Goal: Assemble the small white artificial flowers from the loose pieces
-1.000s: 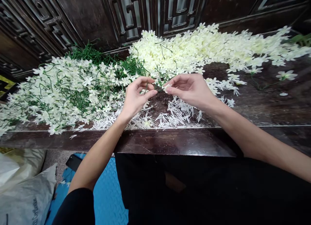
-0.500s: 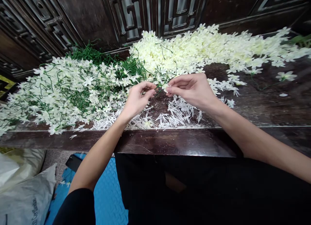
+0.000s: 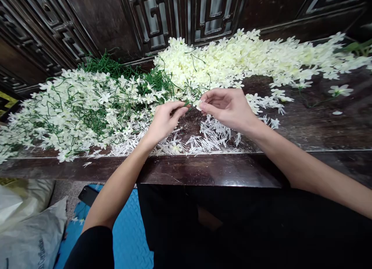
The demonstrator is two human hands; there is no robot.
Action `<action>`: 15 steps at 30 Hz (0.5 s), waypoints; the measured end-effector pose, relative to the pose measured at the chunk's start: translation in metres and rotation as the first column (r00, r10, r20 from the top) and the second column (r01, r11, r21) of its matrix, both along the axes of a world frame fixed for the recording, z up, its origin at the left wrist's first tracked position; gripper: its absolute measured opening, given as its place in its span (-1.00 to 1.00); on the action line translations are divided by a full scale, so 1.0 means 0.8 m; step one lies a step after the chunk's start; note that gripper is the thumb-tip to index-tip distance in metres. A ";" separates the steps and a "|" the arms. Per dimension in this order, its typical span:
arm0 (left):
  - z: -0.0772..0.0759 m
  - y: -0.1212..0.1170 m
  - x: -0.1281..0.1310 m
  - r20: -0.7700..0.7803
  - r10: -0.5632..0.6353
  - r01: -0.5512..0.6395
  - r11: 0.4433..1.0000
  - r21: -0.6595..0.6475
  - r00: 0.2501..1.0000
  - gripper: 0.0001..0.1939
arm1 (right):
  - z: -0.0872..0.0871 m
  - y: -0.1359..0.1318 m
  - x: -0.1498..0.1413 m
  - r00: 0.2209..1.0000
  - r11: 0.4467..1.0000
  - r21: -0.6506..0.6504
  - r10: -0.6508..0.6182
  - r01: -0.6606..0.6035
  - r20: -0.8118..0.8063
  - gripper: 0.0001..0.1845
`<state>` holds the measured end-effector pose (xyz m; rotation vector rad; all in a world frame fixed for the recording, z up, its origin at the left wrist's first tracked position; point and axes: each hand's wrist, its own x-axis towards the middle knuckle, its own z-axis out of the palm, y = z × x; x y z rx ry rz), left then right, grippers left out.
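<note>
My left hand [image 3: 164, 119] pinches a thin green stem [image 3: 186, 103] above the dark wooden table [image 3: 209, 170]. My right hand [image 3: 229, 106] pinches a small white flower [image 3: 199, 104] right at the tip of that stem, fingertips of both hands almost touching. Left of my hands lies a heap of white flowers on green stems [image 3: 78, 110]. Behind my hands stretches a pile of loose cream flower heads [image 3: 247, 57]. Small white spiky pieces [image 3: 209, 139] lie scattered under my hands.
A carved dark wooden screen [image 3: 162, 17] stands behind the table. Single flowers [image 3: 338, 90] lie at the right on bare wood. Below the table's front edge are a blue mat [image 3: 128, 230] and white sacks [image 3: 31, 230] on the left.
My hands have drawn closer together; the right hand's flower has come to the stem tip held by the left. The left fingers have closed more.
</note>
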<state>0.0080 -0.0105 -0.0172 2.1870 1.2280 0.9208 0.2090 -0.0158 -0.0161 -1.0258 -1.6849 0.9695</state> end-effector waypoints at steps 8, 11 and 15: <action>-0.001 0.001 -0.002 -0.217 -0.020 0.040 0.995 0.089 0.976 -0.80 | 0.000 0.001 0.000 0.998 0.996 0.078 -0.048 0.050 -0.030 -0.93; -0.001 0.002 -0.001 -0.229 -0.007 0.049 0.983 0.177 0.973 -0.82 | -0.001 0.001 -0.001 0.999 0.996 0.077 -0.039 0.041 -0.023 -0.91; 0.000 0.001 0.000 -0.083 -0.075 0.079 0.995 0.052 0.994 -0.78 | -0.002 -0.001 0.000 1.000 1.000 0.008 0.002 -0.002 -0.013 -0.92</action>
